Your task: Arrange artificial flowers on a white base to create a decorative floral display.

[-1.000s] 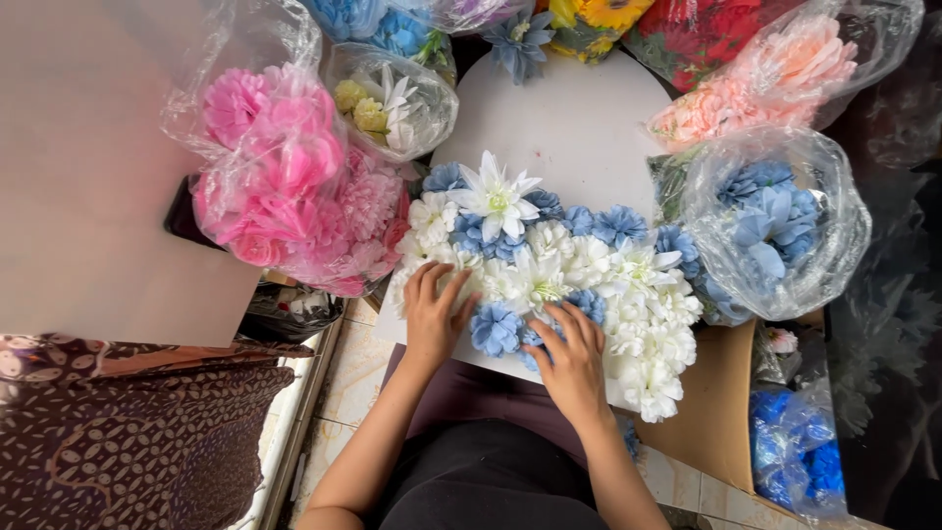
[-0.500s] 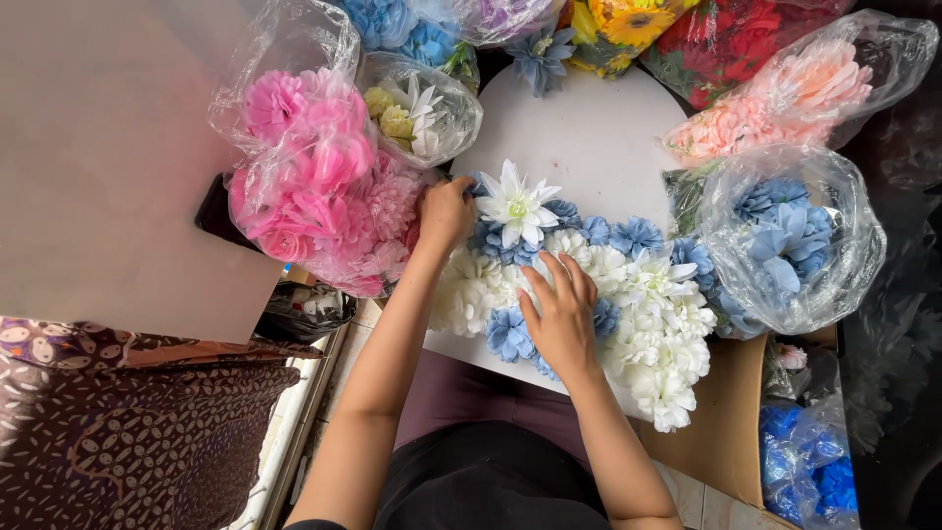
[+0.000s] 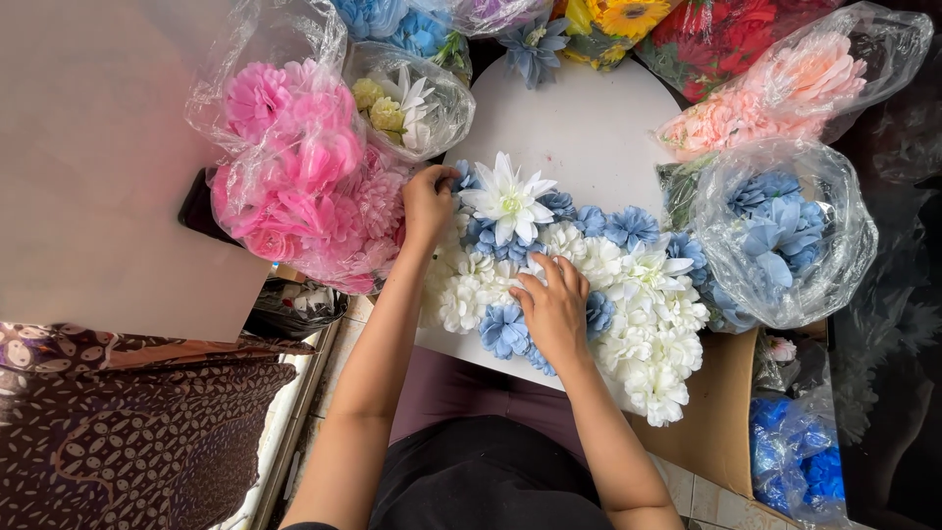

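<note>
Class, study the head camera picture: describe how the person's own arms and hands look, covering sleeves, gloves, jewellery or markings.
Both arms are bare from elbow to wrist, with no sleeves in view. The left hand and right hand wear no gloves. No rings, bracelets, watch or markings can be made out. Fingernails look short and unpainted.

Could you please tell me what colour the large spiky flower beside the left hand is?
The large spiky flower is white with a yellowish centre, seen in the head view.

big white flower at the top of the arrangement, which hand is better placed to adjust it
Left, probably. The left hand already rests at the upper left edge of the arrangement, right beside the big white flower. The right hand lies lower, pressing on the white and blue flowers near the board's front.
</note>
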